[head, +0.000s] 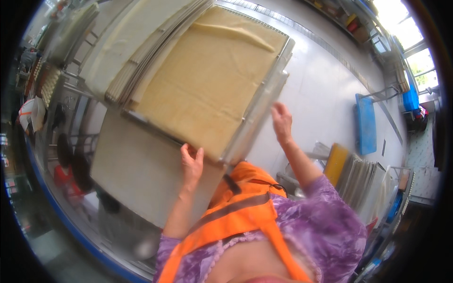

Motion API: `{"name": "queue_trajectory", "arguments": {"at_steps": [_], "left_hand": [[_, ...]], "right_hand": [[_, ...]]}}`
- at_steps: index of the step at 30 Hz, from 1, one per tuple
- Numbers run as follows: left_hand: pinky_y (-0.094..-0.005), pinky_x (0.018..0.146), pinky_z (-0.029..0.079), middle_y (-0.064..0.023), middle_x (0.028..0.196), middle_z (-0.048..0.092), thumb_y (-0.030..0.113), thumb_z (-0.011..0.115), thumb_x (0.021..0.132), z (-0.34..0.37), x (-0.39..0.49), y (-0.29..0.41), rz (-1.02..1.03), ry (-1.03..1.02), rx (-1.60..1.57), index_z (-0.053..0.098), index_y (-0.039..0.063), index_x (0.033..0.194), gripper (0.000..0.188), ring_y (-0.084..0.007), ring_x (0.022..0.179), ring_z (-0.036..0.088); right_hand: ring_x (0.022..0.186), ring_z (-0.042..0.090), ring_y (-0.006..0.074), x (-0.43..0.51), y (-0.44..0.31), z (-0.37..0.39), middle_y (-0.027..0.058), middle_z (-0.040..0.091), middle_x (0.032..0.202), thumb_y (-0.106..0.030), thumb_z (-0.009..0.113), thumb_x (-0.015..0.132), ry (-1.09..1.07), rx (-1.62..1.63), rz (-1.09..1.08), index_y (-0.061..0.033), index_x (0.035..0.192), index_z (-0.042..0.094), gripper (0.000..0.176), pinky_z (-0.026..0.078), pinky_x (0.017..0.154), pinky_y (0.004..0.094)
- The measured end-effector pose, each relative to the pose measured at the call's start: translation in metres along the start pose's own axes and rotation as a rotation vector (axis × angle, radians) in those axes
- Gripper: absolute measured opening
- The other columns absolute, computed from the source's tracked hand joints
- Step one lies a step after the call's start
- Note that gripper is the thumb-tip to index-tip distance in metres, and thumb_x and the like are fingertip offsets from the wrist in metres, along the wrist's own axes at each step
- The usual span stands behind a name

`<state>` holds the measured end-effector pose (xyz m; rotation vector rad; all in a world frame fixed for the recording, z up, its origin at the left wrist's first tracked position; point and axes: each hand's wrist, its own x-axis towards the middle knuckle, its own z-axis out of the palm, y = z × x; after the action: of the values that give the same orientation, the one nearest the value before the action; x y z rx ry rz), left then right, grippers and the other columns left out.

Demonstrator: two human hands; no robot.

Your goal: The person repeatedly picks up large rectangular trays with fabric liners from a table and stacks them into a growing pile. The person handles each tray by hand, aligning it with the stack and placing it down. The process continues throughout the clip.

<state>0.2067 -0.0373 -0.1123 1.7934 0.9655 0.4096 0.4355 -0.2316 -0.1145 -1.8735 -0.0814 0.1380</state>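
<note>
A large tan sheet [212,78], creased near its far end, lies over a metal-edged rack or tray in front of me. My left hand [192,161] is at the sheet's near edge, thumb and fingers apart; whether it pinches the edge I cannot tell. My right hand [282,118] is raised just right of the rack, fingers slightly blurred, holding nothing visible. Left of the tan sheet stands a stack of thin layered panels [131,67] with a pale sheet [124,39] beside it. Below my left hand lies a plain grey board [141,169].
A blue stool or small platform [366,123] stands on the floor to the right. Beside my right arm are upright stacked panels [357,180] and a yellow panel [334,162]. Shelving with boxes runs along the upper right; another person's white clothing [32,115] shows at far left.
</note>
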Motion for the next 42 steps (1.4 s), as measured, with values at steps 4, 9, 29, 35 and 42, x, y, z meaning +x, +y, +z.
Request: {"name": "queue_trajectory", "arguments": {"at_steps": [4,9,29,35,42], "left_hand": [[-0.0314,0.075,0.045,-0.0125,0.097,0.053,0.014,0.063,0.082,0.036,-0.015,0.011,-0.179,0.191,-0.005,0.043,-0.003,0.107,0.036,-0.0184,0.087,0.052],[-0.0273,0.066,0.045,-0.0080,0.094,0.054,0.012,0.061,0.080,0.050,-0.016,0.017,-0.484,0.123,-0.234,0.045,-0.002,0.104,0.031,-0.0140,0.078,0.052],[-0.0271,0.078,0.044,-0.0064,0.102,0.060,0.006,0.053,0.080,0.052,-0.057,0.024,-0.452,-0.155,-0.806,0.056,-0.005,0.106,0.028,-0.0132,0.091,0.055],[-0.0283,0.072,0.045,-0.0065,0.093,0.060,0.011,0.053,0.080,0.030,-0.071,0.035,-0.610,-0.341,-0.569,0.058,-0.007,0.099,0.026,-0.0122,0.084,0.054],[-0.0315,0.072,0.045,-0.0047,0.092,0.058,0.032,0.061,0.082,0.007,-0.077,-0.001,-0.600,-0.513,-0.598,0.056,-0.001,0.096,0.036,-0.0130,0.084,0.053]], "right_hand": [[0.086,0.056,0.0335,0.156,-0.001,0.002,0.0185,0.060,0.093,-0.010,0.056,0.077,0.115,-0.379,-0.614,-0.0023,0.100,0.060,0.024,0.044,0.079,0.0399],[0.103,0.052,0.0312,0.298,-0.004,0.011,0.0148,0.058,0.107,-0.026,0.054,0.079,0.185,-0.870,-0.435,-0.0105,0.103,0.061,0.030,0.042,0.088,0.0421],[0.101,0.048,0.0213,0.111,0.038,-0.061,0.0132,0.049,0.111,-0.025,0.056,0.088,-0.071,-0.005,0.134,0.0028,0.128,0.039,0.051,0.042,0.087,0.0339],[0.097,0.052,0.0227,-0.084,0.007,-0.045,0.0106,0.053,0.112,-0.022,0.055,0.087,-0.616,0.225,0.502,0.0006,0.126,0.035,0.049,0.043,0.084,0.0363],[0.080,0.059,0.0213,-0.128,-0.018,-0.023,0.0076,0.060,0.090,-0.023,0.050,0.091,-0.518,0.255,0.553,-0.0038,0.103,0.050,0.023,0.048,0.065,0.0320]]}}
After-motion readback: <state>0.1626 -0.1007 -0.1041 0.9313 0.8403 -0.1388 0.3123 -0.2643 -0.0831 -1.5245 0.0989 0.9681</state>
